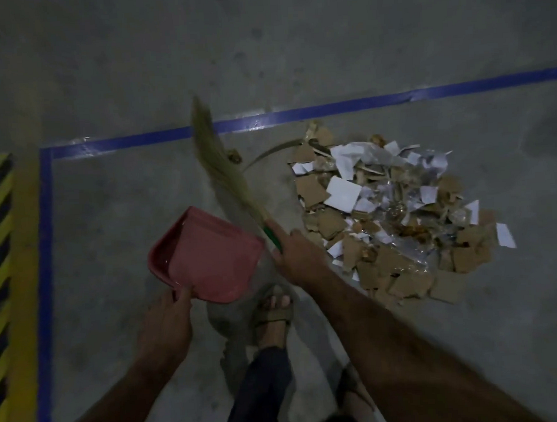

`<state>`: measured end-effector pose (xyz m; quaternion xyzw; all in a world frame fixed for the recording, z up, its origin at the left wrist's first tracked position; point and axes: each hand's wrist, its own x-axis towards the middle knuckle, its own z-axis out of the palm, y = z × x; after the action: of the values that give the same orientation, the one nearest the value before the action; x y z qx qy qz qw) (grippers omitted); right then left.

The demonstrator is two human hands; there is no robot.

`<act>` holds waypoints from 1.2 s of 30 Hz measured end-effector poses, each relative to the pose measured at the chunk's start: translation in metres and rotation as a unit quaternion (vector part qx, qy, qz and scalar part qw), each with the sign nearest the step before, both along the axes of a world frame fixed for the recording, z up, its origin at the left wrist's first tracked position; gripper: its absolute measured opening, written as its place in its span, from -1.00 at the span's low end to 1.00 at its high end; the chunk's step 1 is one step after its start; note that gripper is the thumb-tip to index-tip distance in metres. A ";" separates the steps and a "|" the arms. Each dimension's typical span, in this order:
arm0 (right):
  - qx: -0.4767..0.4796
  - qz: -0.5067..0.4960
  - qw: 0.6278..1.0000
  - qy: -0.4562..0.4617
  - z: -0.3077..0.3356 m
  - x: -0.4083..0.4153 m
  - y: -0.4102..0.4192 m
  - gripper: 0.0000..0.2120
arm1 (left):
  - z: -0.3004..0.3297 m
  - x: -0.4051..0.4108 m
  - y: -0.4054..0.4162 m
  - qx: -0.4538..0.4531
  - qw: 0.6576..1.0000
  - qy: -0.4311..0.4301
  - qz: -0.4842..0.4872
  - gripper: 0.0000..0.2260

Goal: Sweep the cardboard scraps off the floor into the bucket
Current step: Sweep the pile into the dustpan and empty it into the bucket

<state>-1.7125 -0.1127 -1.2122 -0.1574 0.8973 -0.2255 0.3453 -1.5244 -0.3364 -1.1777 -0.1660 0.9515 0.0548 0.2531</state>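
While the pink plastic dustpan [208, 256] is pinched by the left hand [165, 326] at centre frame, the grass broom [218, 168] is gripped by the right hand [297, 255]; the heap of brown cardboard scraps [390, 211] lies right of both, nearer the right hand.

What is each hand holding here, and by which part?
The left hand grips the pink dustpan at its near rear edge. The right hand holds the grass broom by its green handle.
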 end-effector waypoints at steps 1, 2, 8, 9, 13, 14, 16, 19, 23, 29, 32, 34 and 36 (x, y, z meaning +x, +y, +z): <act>0.007 0.003 1.000 -0.022 -0.014 -0.013 -0.019 -0.44 | -0.002 -0.004 -0.008 0.001 1.000 -0.004 0.001 -0.60; 0.013 0.001 0.999 -0.042 -0.026 -0.023 -0.033 -0.43 | -0.007 -0.008 -0.014 0.002 1.000 -0.005 0.001 -0.61; 0.034 -0.086 0.989 -0.115 -0.041 -0.015 0.002 -0.35 | -0.021 -0.027 -0.022 0.023 1.000 0.014 0.004 -0.65; 0.029 -0.101 0.988 -0.115 -0.035 -0.005 0.022 -0.35 | -0.019 -0.031 -0.020 0.028 0.999 0.020 0.004 -0.65; 0.012 -0.177 0.977 -0.115 0.015 0.040 0.108 -0.37 | -0.018 -0.037 -0.011 0.054 0.998 0.019 -0.010 -0.60; 0.027 -0.191 0.973 -0.127 0.030 0.052 0.130 -0.35 | -0.019 -0.037 -0.007 0.060 0.998 0.016 -0.014 -0.60; 0.037 -0.200 0.969 -0.142 0.059 0.076 0.172 -0.22 | -0.017 -0.041 0.003 0.067 0.997 0.016 -0.032 -0.63; 0.027 -0.185 0.975 -0.124 0.077 0.110 0.227 -0.36 | -0.019 -0.044 0.019 0.065 0.996 0.017 -0.060 -0.64; 0.045 -0.183 0.976 -0.109 0.094 0.153 0.285 -0.35 | -0.027 -0.044 0.048 0.072 0.993 0.018 -0.092 -0.62; 0.103 -0.170 0.977 -0.076 0.117 0.188 0.337 -0.28 | -0.022 -0.049 0.106 0.050 0.985 0.061 -0.155 -0.72; 0.132 -0.167 0.977 -0.006 0.111 0.200 0.349 -0.24 | -0.021 -0.054 0.125 0.037 0.984 0.038 -0.168 -0.72; 0.166 -0.163 0.973 0.004 0.109 0.199 0.353 -0.27 | -0.022 -0.058 0.137 0.023 0.984 0.029 -0.174 -0.69; 0.184 -0.167 0.969 0.007 0.110 0.195 0.357 -0.29 | -0.023 -0.063 0.147 0.009 0.984 0.020 -0.179 -0.69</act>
<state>-1.5176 0.2441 -1.1023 0.0593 0.9393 -0.1099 0.3194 -1.5876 -0.1891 -1.2008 0.0108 0.9702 0.0205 0.2410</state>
